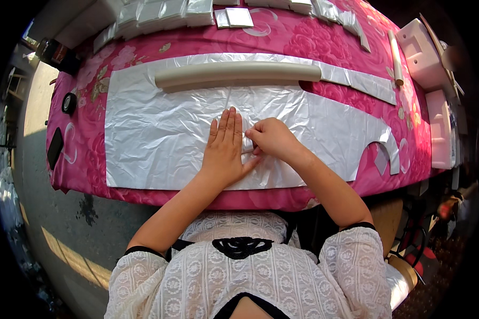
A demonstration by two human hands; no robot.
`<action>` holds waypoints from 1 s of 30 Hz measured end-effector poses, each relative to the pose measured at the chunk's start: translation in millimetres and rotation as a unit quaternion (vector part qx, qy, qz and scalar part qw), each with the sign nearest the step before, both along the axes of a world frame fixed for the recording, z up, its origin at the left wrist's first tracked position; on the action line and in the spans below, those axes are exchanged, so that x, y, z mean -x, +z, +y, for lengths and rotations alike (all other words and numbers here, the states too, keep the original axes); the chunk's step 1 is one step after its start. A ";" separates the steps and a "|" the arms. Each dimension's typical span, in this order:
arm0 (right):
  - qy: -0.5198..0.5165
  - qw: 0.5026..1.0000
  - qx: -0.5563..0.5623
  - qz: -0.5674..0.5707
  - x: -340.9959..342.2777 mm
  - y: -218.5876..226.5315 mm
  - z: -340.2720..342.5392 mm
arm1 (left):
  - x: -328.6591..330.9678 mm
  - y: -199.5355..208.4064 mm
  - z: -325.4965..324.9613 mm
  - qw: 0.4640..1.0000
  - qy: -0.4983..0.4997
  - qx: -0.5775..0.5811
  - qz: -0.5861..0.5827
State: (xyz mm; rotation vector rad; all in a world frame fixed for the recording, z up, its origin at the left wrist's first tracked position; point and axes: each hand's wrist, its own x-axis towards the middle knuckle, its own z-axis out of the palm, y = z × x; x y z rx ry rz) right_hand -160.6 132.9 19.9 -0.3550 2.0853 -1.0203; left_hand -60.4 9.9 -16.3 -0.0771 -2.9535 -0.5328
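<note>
A wide sheet of thin white plastic film [154, 133], cut with straps and a curved opening like a disposable apron, lies spread and wrinkled before me. My left hand [223, 146] rests flat on it, fingers stretched out and pointing away from me. Close to its right, my right hand [274, 138] has its thumb and fingers pinched on the edge of a small folded piece of white film [246, 143], partly hidden by both hands. Beyond my hands, a long beige tube [239, 73] lies across the film.
Stacks of folded white packets [165, 13] line the far edge of the pink floral tablecloth [314, 40]. At left are a dark jar [58, 55], a round black lid [68, 103] and a phone [55, 148]. A thin pale rod [395, 57] and white foam boxes [423, 50] stand at right.
</note>
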 end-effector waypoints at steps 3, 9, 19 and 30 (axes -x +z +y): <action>-0.006 1.000 -0.009 0.008 -3.5 6.5 -0.2 | 0.1 -1.5 1.2 1.000 0.001 -0.010 -0.015; 0.048 0.975 -0.053 0.209 -19.9 13.7 10.2 | -0.1 -1.0 0.0 0.999 -0.004 -0.006 -0.031; 0.243 0.813 0.044 0.527 -21.0 -12.7 -19.9 | -90.5 27.6 -36.3 0.831 0.055 -0.541 -0.118; 0.316 0.883 0.174 0.300 -162.7 -32.0 -46.4 | -182.4 0.0 -28.6 0.572 0.329 -0.700 -0.272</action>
